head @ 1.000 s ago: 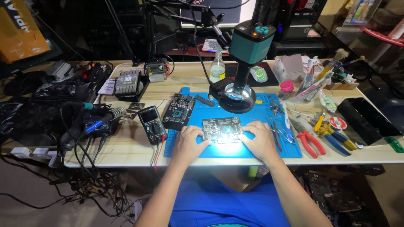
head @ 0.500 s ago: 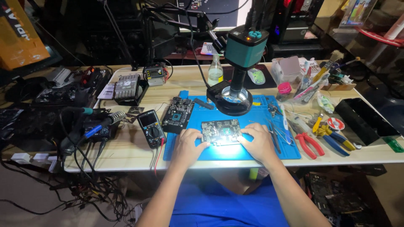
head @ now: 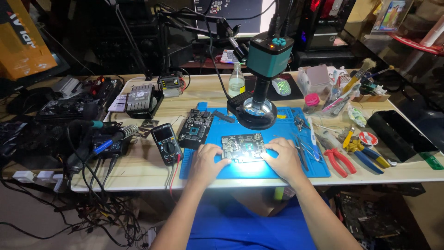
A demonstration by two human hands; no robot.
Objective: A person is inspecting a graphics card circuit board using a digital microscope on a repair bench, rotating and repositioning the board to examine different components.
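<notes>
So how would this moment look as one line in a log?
left hand: on circuit board's left edge | right hand: on its right edge | circuit board: flat on blue mat, lit, in front of microscope

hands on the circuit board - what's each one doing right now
Left hand: open, fingers resting on the circuit board's left edge.
Right hand: open, touching its right edge.
</notes>
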